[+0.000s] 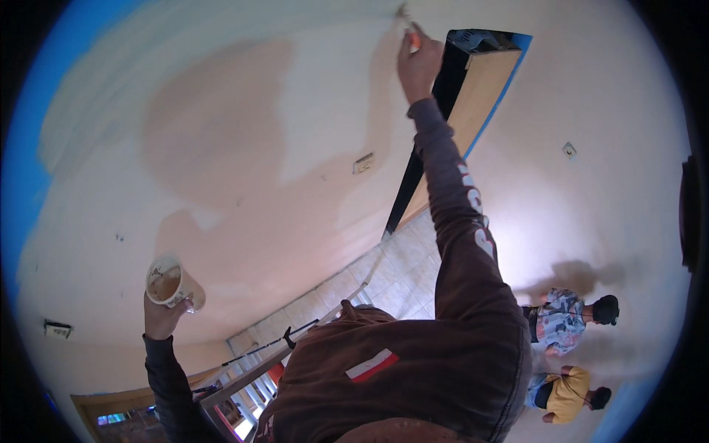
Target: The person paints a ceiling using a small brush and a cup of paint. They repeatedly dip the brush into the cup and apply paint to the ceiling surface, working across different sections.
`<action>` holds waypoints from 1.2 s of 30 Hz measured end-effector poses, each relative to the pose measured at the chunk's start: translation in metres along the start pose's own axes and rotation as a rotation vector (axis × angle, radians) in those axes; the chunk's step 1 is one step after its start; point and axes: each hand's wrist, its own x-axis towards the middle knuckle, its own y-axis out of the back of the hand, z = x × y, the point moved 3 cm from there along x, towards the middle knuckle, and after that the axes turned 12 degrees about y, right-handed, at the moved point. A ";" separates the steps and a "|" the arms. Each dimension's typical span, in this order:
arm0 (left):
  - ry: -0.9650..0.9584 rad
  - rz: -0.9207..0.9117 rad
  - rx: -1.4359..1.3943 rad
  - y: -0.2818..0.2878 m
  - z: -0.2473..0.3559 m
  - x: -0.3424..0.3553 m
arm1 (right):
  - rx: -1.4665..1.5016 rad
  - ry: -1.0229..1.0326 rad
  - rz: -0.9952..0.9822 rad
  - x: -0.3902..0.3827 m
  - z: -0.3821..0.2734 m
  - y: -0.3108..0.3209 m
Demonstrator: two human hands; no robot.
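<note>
My left hand [164,317], raised at the left, is closed round a whitish cup [193,292] with pale, beige-pink paint in it. High at the top centre, my right hand [421,68] grips a paintbrush [415,40] with an orange part on its handle. The bristle end is up against or very close to the cream-coloured wall [325,88]; I cannot tell whether it touches. Around the brush the wall is streaked pale, and a strip of bright blue [63,66] borders it at the upper left. My shadow falls across the wall.
A doorway [484,92] with a dark side and blue edge stands beside my right arm. A wall socket box [362,163] lies between my arms. Below are a metal ladder [255,391] and tiled floor [402,258]. Two people, in patterned [561,321] and yellow [569,396] shirts, stand at right.
</note>
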 end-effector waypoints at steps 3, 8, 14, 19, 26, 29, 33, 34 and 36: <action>0.058 -0.022 0.022 0.004 0.000 0.001 | 0.138 0.045 0.003 -0.010 -0.067 0.010; 0.067 -0.060 0.008 0.005 0.001 0.001 | 0.384 0.054 -0.009 -0.022 -0.124 0.029; -0.087 0.034 0.051 0.005 0.000 0.000 | 0.247 -0.036 0.095 0.004 -0.051 0.051; -0.095 0.017 0.079 0.001 0.008 -0.001 | -0.039 -0.062 0.166 0.038 0.098 0.026; -0.087 0.028 -0.013 -0.002 0.009 0.000 | -0.196 -0.140 0.107 0.056 0.169 -0.001; -0.049 0.027 0.033 -0.002 0.015 -0.002 | -0.099 -0.176 0.090 0.057 0.154 -0.010; -0.027 0.029 0.025 -0.002 0.011 -0.002 | -0.159 0.063 0.055 0.057 0.085 -0.011; -0.034 0.041 0.027 -0.002 0.010 -0.003 | -0.158 0.097 0.037 0.054 0.057 -0.009; -0.036 0.041 -0.007 -0.002 0.011 -0.002 | -0.103 0.126 0.012 0.047 0.007 -0.002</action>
